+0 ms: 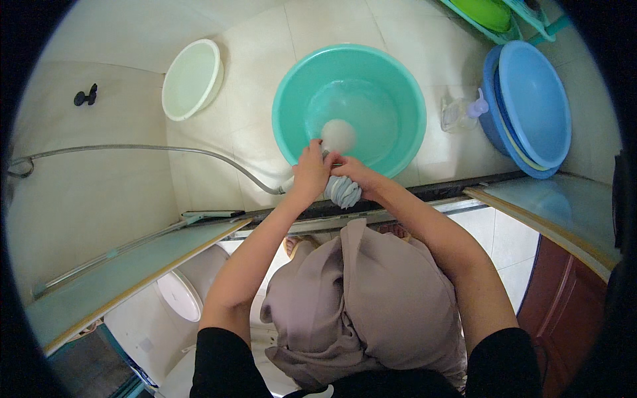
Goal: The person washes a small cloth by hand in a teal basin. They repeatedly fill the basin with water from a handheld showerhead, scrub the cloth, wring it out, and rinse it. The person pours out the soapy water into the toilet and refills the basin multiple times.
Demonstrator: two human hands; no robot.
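Note:
A large green plastic basin (pixel 293 99) stands on the tiled floor in front of me, with some water in its bottom. Over its near side is a round white shower head (pixel 339 134), its face turned down into the basin. My left hand (pixel 312 171) is closed around the shower head's handle, which the fingers mostly hide. Close against it, my right hand (pixel 356 171) grips a bunched light-grey cloth (pixel 343 192), with its fingertips near the shower head's neck. The lower part of the cloth sticks out below that hand.
A metal shower hose (pixel 199 150) runs in from the left wall. A pale bowl (pixel 191 79) leans at the back left. On the right are a clear pump bottle (pixel 457 115) and stacked blue basins (pixel 535 104). A dark door track (pixel 438 190) crosses before my feet, between glass panels.

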